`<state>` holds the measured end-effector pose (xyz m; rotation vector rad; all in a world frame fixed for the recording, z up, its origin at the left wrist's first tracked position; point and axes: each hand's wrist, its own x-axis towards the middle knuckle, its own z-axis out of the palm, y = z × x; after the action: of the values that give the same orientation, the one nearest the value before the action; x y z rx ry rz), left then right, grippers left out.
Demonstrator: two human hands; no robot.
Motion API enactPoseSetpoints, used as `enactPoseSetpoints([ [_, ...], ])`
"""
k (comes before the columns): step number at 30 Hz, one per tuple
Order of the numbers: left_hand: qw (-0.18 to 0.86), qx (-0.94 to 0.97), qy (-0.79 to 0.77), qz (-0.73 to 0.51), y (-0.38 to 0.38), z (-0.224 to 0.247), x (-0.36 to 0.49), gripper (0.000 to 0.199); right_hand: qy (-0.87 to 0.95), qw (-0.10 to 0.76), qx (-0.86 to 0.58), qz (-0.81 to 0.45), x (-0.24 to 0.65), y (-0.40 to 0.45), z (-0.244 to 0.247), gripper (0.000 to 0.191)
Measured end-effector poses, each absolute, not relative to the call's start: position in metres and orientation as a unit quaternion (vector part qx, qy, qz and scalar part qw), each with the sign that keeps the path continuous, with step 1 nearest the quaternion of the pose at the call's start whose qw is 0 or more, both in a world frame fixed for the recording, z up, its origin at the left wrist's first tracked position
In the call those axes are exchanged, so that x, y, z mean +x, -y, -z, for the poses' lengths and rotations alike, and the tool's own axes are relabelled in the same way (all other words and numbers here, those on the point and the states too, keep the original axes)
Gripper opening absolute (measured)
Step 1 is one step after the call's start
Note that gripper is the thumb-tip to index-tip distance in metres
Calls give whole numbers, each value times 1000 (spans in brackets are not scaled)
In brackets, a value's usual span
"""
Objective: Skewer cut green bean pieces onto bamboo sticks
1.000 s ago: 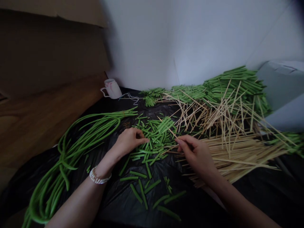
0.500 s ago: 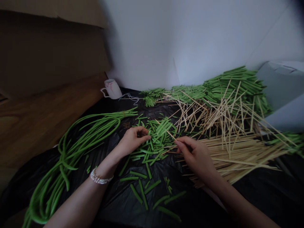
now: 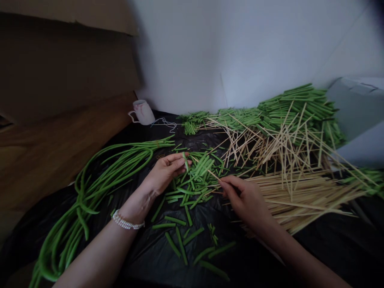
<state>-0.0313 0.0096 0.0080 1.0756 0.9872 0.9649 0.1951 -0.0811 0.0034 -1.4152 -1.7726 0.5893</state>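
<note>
My left hand (image 3: 171, 170) pinches a short cut piece of green bean (image 3: 185, 161) between thumb and fingers. Between the thumb and forefinger of my right hand (image 3: 241, 194) is one end of a thin wooden skewer (image 3: 214, 175). Several bean pieces lie side by side in a row (image 3: 202, 168) on that skewer, and its far tip shows close to my left fingers. Beneath both hands spreads a loose heap of cut bean pieces (image 3: 183, 196) on black plastic sheeting (image 3: 144, 260).
Long uncut beans (image 3: 120, 160) lie bundled at the left. Bare wooden skewers (image 3: 309, 196) are piled at the right, more lying crisscrossed behind. Stacked beans on skewers (image 3: 300, 104) rest against the white wall (image 3: 192, 52). A white mug (image 3: 144, 113) stands at the back left.
My left hand, empty before, now holds a bean piece at the skewer's far end. My right hand has shifted slightly left with the skewer.
</note>
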Motion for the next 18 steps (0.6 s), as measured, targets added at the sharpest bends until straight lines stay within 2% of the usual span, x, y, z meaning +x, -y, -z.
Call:
enactPoseSetpoints([
  [5,726,392,-395,-404,-11,-8,-33,23,719,382,-542,-206,193,82,0,19],
  [8,757,369,-376,-387,-9,-10,-32,23,732,365,-541,-194,192,83,2,20],
  [14,764,349,-375,-391,-6,-11,-31,28,738,358,-539,-190,192,83,2,21],
  [18,754,331,-380,-421,-8,-11,-30,22,730,374,-540,-185,193,83,1,20],
])
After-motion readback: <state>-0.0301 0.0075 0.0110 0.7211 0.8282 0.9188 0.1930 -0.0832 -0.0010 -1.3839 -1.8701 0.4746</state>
